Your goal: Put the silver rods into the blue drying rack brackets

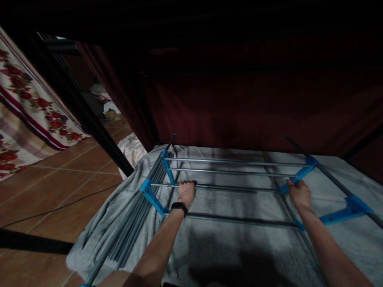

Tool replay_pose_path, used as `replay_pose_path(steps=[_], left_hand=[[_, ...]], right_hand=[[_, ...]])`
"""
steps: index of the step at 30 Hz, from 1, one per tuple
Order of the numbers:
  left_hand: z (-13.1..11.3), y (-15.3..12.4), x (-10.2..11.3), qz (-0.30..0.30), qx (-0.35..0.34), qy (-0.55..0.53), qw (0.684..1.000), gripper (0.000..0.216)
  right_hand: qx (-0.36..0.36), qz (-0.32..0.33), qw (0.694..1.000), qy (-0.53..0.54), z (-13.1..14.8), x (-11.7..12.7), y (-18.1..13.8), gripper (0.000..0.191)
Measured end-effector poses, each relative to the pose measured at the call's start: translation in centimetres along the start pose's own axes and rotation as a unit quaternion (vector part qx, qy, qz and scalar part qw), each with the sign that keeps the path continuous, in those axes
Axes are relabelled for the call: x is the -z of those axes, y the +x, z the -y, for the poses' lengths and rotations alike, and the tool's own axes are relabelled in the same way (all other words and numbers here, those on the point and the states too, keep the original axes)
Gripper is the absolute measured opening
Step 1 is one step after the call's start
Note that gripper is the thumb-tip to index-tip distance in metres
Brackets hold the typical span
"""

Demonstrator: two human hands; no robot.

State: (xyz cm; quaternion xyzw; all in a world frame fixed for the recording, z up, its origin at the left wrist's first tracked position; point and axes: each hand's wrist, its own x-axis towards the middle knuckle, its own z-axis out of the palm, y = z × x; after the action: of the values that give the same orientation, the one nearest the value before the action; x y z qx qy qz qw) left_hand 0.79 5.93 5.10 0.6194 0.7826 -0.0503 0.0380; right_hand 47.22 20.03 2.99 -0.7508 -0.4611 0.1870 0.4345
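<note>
A partly joined rack of grey metal tubes and blue plastic brackets lies across the bed. My left hand (186, 194), with a black band at the wrist, is wrapped round a grey tube (221, 187) near the rack's left side. To the right, my right hand (300, 194) is closed on a blue bracket (287, 186) where crossbars meet it; its fingertips are partly hidden. Another blue bracket (154, 199) joins tubes left of my left hand. The front crossbar (239, 220) runs between the two sides, nearer to me than both hands.
Several loose grey tubes (136, 227) lie bundled on the grey blanket (89, 239) at left. A dark bed post (98, 131) rises at the left, and a dark red curtain (224, 107) hangs behind. A cable (66, 205) crosses the tiled floor (54, 187).
</note>
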Motion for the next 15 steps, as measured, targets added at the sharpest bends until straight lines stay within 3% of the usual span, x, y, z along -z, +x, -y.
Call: replay_pose_path(steps=[7,15], left_hand=[[1.1,0.7,0.5,0.005,0.0,-0.003,1.0,0.049],[0.3,0.2,-0.4,-0.009,0.014,-0.015,1.0,0.053]], right_hand=[[-0.005,0.013,0.999,-0.042,2.8,-1.6,0.4,0.032],[0.004,0.025,0.998,-0.061,1.0,-1.7,0.7,0.027]])
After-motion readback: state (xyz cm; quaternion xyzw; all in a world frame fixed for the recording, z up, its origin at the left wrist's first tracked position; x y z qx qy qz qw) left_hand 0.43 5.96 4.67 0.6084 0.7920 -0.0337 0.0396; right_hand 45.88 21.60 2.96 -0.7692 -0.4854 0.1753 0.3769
